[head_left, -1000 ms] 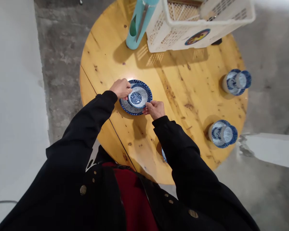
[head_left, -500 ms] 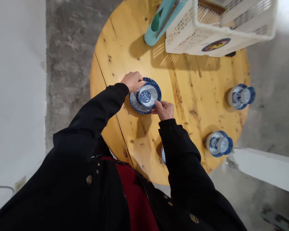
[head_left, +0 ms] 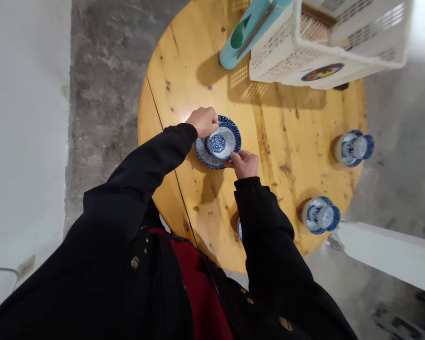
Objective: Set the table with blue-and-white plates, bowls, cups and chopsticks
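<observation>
Filling the middle of the frame, a round wooden table [head_left: 279, 141] carries everything else. The person's left sleeve [head_left: 138, 163] and right sleeve [head_left: 269, 222], both black, reach over it from the bottom of the frame. At the upper right stands a white plastic basket [head_left: 317, 61], with a blue-green tube [head_left: 228, 57] leaning just beside it. Near the centre sits a blue-rimmed dish [head_left: 202, 150]. Toward the right edge are an upper stack of bowls [head_left: 352, 148] and a lower stack of bowls [head_left: 318, 216], well apart from the dish. The patterned bowl [head_left: 228, 140] is at the centre, over the dish; I cannot tell whether its base rests there. The left hand [head_left: 203, 122] pinches its upper rim, fingertips mostly hidden, and the right hand [head_left: 245, 164] pinches its lower right rim between thumb and fingers.
</observation>
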Available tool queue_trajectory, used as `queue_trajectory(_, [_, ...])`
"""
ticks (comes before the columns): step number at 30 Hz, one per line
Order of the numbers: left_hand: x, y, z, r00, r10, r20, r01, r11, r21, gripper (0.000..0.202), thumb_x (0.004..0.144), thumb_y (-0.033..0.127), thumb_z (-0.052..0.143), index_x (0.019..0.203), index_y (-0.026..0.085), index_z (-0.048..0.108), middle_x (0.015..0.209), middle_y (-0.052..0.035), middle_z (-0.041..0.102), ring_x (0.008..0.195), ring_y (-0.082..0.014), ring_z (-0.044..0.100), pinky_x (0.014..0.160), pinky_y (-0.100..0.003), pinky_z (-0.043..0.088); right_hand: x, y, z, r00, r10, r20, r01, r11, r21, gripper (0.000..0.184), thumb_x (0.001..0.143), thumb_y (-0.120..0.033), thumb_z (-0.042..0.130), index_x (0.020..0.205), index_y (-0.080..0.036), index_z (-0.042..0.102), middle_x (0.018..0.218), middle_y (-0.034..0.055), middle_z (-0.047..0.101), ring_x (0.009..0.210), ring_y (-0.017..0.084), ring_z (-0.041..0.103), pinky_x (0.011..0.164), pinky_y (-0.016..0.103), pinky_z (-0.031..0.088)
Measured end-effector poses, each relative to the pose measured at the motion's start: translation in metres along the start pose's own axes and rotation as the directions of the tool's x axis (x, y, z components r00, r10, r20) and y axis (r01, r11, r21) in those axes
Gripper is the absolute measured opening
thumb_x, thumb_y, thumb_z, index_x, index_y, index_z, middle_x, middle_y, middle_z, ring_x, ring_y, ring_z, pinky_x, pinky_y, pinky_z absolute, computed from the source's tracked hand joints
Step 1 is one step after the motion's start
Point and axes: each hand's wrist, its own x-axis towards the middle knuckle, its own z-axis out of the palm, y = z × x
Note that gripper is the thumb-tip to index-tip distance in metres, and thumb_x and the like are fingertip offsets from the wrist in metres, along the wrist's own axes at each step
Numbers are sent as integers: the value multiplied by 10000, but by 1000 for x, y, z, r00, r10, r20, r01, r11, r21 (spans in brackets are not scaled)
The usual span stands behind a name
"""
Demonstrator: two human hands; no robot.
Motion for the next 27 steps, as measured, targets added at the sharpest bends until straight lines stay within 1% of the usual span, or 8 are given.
queue_trajectory(4, [-5,2,-9,999,-4,-39,5,1000,22,256,848,292,590,929,123,763,924,-117,735,1091,-279,638,990,-371,437,-3,-2,-6,999,-10,-36,11,999,42,148,835,-302,632,768,-179,584,537,3,589,558,183,675,566,290,606])
queue_trajectory(7, [-15,9,-21,993,-4,-119,7,1000,25,294,899,316,534,999,125,734,944,-107,728,1060,-248,638,991,-362,419,-23,-4,-16,997,-42,-59,49,990,133,330,794,-454,697,888,-153,604,628,12,634,536,161,660,554,297,598])
queue_trajectory(10, [-37,19,-28,979,-19,-203,14,1000,-22,308,940,310,474,1053,143,707,899,-67,721,975,-203,656,947,-319,435,-61,3,-20,998,-48,-48,58,974,221,509,727,-569,734,981,-147,605,708,29,669,560,158,668,554,303,585])
queue_trajectory(13, [-72,28,-22,970,-45,-237,23,995,-93,292,943,320,483,1077,190,708,853,-38,725,875,-177,680,866,-266,468,-112,22,-13,1000,6,27,-14,958,286,581,699,-629,732,1013,-154,616,750,40,689,569,155,662,558,305,565])
queue_trajectory(16, [-115,40,-1,979,-32,-200,11,995,-102,320,952,326,457,1109,205,708,868,-54,751,840,-186,696,831,-266,493,-164,48,3,986,110,125,-147,927,345,546,680,-628,731,951,-163,637,715,37,693,534,157,640,523,298,530])
queue_trajectory(21, [-175,67,55,999,43,18,-39,984,-172,308,945,370,477,1098,258,720,878,-58,766,792,-208,722,767,-296,539,-221,84,22,945,240,220,-320,815,483,442,642,-574,724,846,-193,628,610,-3,658,470,163,607,468,288,488])
queue_trajectory(24, [-202,95,98,977,114,179,-82,981,-175,309,946,356,466,1096,276,725,881,-58,770,740,-211,718,728,-320,550,-241,109,3,952,252,172,-305,768,563,420,645,-555,712,856,-198,646,625,-11,658,484,165,612,473,289,486])
queue_trajectory(27, [-230,132,146,935,195,297,-157,977,-146,324,953,334,447,1108,268,723,921,-69,775,758,-214,719,754,-339,550,-265,152,-41,959,277,58,-253,749,612,445,626,-564,723,865,-193,670,649,-1,670,510,175,631,498,302,495])
